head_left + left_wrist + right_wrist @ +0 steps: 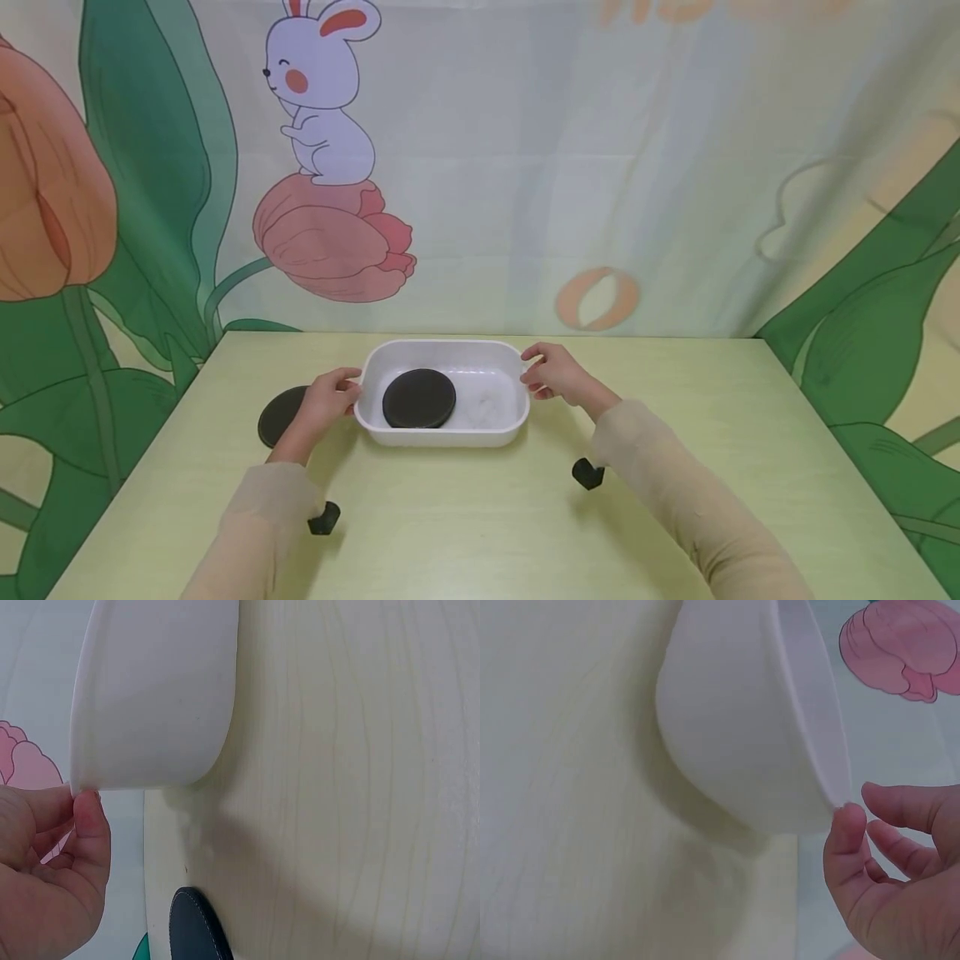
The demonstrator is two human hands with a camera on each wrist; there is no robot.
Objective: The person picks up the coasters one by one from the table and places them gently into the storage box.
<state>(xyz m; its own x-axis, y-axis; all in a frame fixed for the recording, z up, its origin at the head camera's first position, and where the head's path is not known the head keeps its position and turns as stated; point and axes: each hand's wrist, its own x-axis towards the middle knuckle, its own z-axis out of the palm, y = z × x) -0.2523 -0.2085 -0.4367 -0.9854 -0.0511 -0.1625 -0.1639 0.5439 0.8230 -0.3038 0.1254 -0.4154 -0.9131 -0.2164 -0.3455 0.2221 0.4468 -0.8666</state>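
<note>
A white oval-cornered basin stands between the two hands, with a black round disc lying inside its left part. At its left end, my left hand pinches the rim between thumb and finger; the left wrist view shows this grip on the basin closely. By the opposite end is my right hand. In the right wrist view the right thumb touches the rim of the basin, while the forefinger stands slightly apart from it.
A second black disc lies on the pale wood table, partly behind the left hand. Small black blocks show beside both sleeves. Behind the table's far edge hangs a curtain with a rabbit and flowers.
</note>
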